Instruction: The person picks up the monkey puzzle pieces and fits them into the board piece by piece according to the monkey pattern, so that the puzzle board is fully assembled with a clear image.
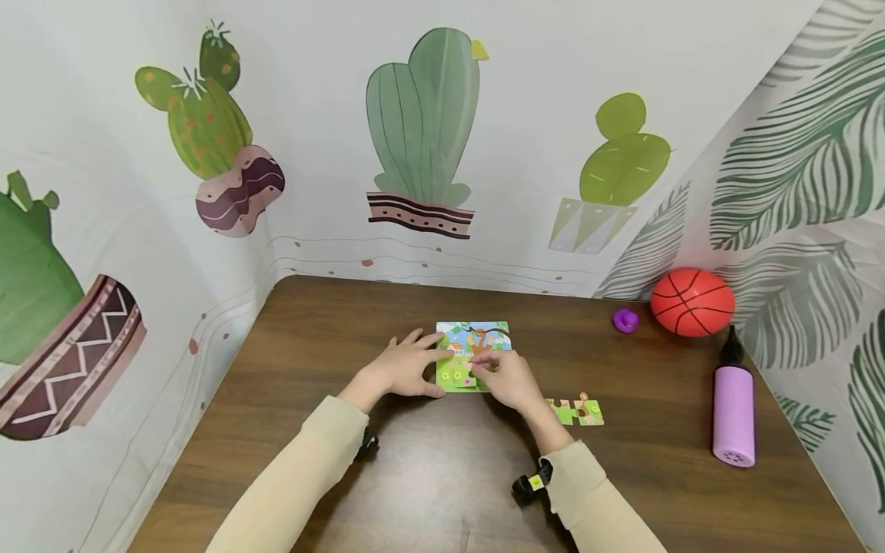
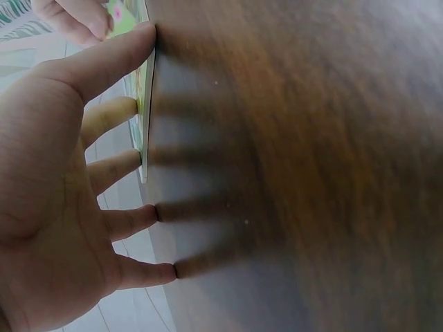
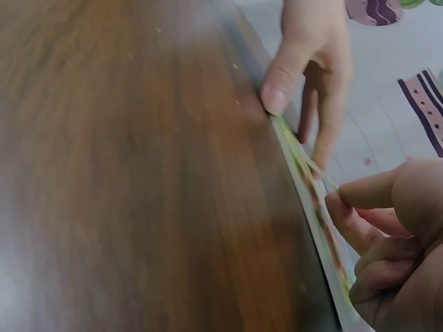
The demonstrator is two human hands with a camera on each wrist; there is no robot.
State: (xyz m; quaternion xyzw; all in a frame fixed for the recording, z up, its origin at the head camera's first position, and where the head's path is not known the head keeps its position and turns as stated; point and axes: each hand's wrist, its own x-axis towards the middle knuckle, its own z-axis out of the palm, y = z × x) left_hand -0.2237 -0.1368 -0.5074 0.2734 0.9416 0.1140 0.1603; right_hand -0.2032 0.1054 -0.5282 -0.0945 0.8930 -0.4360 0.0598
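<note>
A small picture jigsaw board (image 1: 494, 332), showing a blue sky, a house and an animal on green grass, lies flat on the table. My left hand (image 1: 401, 367) rests at its left side with fingers spread. In the left wrist view the left thumb (image 2: 118, 61) touches the board's near edge, and the outer fingertips rest on the tabletop. Over the board's lower middle, my right hand (image 1: 515, 379) pinches a thin jigsaw piece (image 3: 322, 174) between thumb and index finger. That piece is tilted, seen nearly edge-on in the right wrist view. My right fingers hide part of the picture.
Loose jigsaw pieces (image 1: 590, 412) lie right of the board, partly behind my right forearm. Farther right are a purple toy (image 1: 625, 321), a red ball with black lines (image 1: 693, 302) and a pink-purple pump bottle (image 1: 734, 415). A cactus-print cloth (image 1: 325, 153) hangs behind the brown table (image 1: 276, 430).
</note>
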